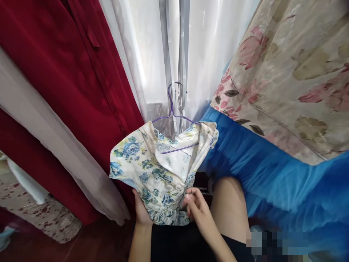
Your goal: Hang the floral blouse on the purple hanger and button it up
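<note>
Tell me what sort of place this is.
Probably a dressing room or clothes shop, though I can't tell which: a floral garment on a purple hanger, long red fabric, and a large flower-patterned cloth beside blue gauzy fabric.

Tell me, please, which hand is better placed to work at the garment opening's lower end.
The right hand, probably: its fingertips are by that end; the left hand touches the garment's side.

We can read no text, label, brand, number or sign anywhere in this view.
</note>
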Demonstrator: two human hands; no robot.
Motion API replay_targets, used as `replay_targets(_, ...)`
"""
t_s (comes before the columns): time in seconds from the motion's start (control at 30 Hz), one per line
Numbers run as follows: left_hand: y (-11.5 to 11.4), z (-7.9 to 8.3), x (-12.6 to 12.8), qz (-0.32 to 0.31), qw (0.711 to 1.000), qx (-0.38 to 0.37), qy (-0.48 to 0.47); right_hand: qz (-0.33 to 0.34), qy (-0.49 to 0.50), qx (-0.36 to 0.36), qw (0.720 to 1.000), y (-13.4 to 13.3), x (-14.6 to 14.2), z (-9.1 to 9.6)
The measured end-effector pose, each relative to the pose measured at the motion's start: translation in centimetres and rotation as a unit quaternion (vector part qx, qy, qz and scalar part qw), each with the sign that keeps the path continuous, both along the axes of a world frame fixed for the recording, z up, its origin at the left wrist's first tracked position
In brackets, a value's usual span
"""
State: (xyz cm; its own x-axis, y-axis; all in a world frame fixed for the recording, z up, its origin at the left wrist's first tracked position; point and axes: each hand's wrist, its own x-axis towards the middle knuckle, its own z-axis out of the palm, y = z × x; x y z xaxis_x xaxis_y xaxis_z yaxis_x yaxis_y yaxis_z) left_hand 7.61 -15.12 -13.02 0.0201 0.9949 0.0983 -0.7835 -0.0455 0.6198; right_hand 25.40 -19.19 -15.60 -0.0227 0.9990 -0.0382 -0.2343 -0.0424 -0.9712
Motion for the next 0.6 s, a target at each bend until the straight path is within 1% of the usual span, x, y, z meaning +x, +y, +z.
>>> replay_targets(0.03,-0.3,-0.3,-0.5,0.013,1.0,-0.008,0.012,-0.003,-0.007,0.004,1.0,0.5,-0.2,0.1)
replay_targets(0.1,-1.0,-0.6,-1.2,0.025,0.996,-0.047,0.076,0.013,-0.026,0.021,0.999,1.3,-0.4,0.7)
replay_targets(0.17,-1.6,-0.8,-1.5,0.022,0.982,-0.104,0.155,0.03,-0.039,0.032,0.998,1.8,-0.5,1.3)
replay_targets(0.23,-2.0,-0.7,-1.4,0.027,0.969,-0.146,0.196,0.023,-0.041,0.039,0.998,2.2,-0.4,1.7)
replay_targets(0.3,-2.1,-0.5,-1.1,0.035,0.967,-0.157,0.2,0.002,-0.038,0.042,0.998,2.4,-0.3,1.9)
replay_targets(0.37,-2.0,-0.4,-0.8,0.039,0.968,-0.145,0.202,0.005,-0.024,0.03,0.999,2.5,-0.1,2.0)
replay_targets(0.43,-1.8,-0.4,-0.7,0.04,0.969,-0.129,0.209,0.029,0.02,-0.002,0.999,2.4,0.0,2.2)
replay_targets(0.5,-1.6,-0.5,-0.8,0.02,0.969,-0.132,0.208,0.054,0.072,-0.026,0.996,2.3,0.0,2.4)
replay_targets(0.53,-1.6,-0.6,-0.8,0.008,0.969,-0.139,0.205,0.066,0.082,-0.029,0.994,2.2,0.0,2.5)
replay_targets(0.6,-1.6,-0.6,-1.0,0.001,0.968,-0.145,0.204,0.089,0.065,-0.019,0.994,2.1,0.0,2.7)
